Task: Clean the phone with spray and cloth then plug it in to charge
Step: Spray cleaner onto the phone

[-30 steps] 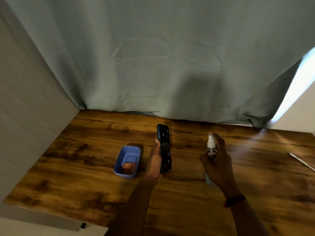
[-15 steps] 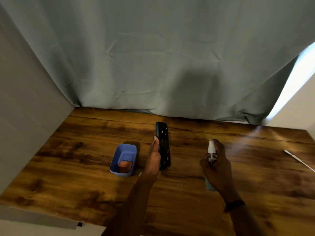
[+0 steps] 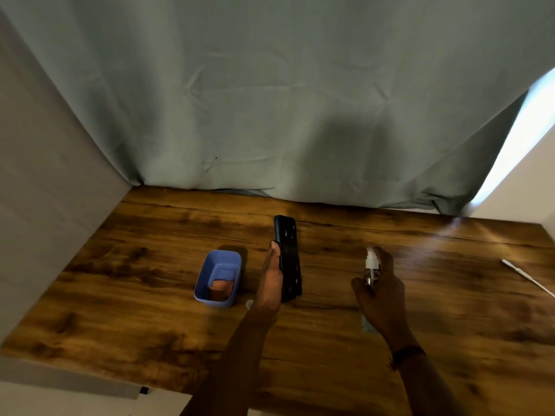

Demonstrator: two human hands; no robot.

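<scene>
Two hands are occupied: the left hand point(image 3: 271, 279) grips the phone point(image 3: 288, 258) by its long edges, above mid-surface; the right hand point(image 3: 380, 295) clasps the spray bottle point(image 3: 371, 267). The phone is probably rigid, smooth, slippery when wet; hold the edges, not the glass.

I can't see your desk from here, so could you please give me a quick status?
Left hand holding phone upright. Right hand holding spray bottle, nozzle towards phone. Cloth in blue tub; cable far right. Nothing in the way.

Black phone point(image 3: 289, 259), blue tray point(image 3: 207, 288), dark-grained brown table point(image 3: 135, 280).
</scene>
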